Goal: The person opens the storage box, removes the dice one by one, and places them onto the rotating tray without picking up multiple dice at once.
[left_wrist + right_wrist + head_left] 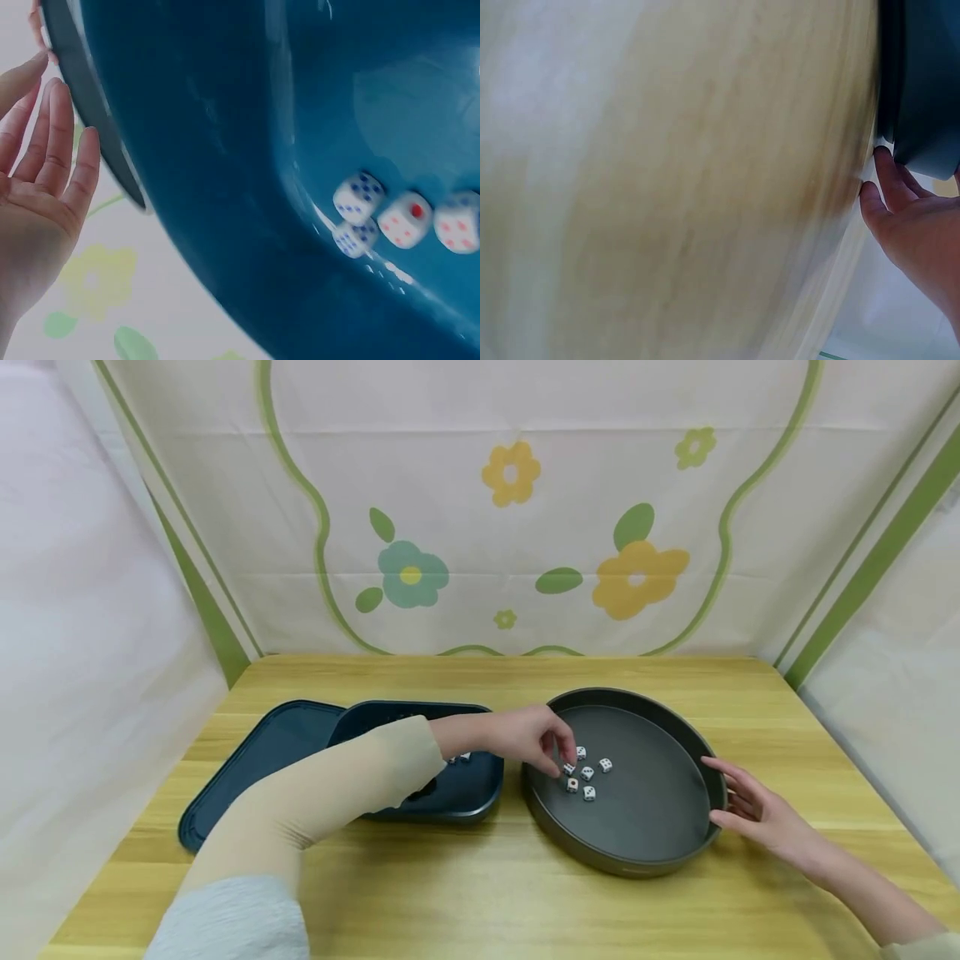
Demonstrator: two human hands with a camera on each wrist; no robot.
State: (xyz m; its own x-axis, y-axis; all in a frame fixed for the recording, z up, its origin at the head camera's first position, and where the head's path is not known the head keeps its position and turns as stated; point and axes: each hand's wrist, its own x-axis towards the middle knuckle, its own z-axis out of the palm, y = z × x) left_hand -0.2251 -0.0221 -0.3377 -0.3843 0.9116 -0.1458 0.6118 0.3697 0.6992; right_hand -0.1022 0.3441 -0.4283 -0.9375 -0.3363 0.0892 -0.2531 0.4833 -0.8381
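My left hand [528, 737] reaches over the left side of a round dark grey pan [645, 835], fingers relaxed and slightly bent, fingertips close to several white dice [588, 773] on its floor. I see nothing between these fingers in the left wrist view. At the pan's right side, the fingertips and thumb of my right hand [772, 822] rest against the rim and outer wall. A dark blue rectangular tub [480, 793] stands left of the pan, partly under my left forearm. More dice [405, 220], with blue and red pips, lie inside that tub.
A flat dark blue lid [300, 727] lies left of the tub, partly behind my sleeve. Everything stands on a wood-grain table [465, 893]. White cloth with a flower print [510, 543] hangs behind it, and plain white cloth borders both sides.
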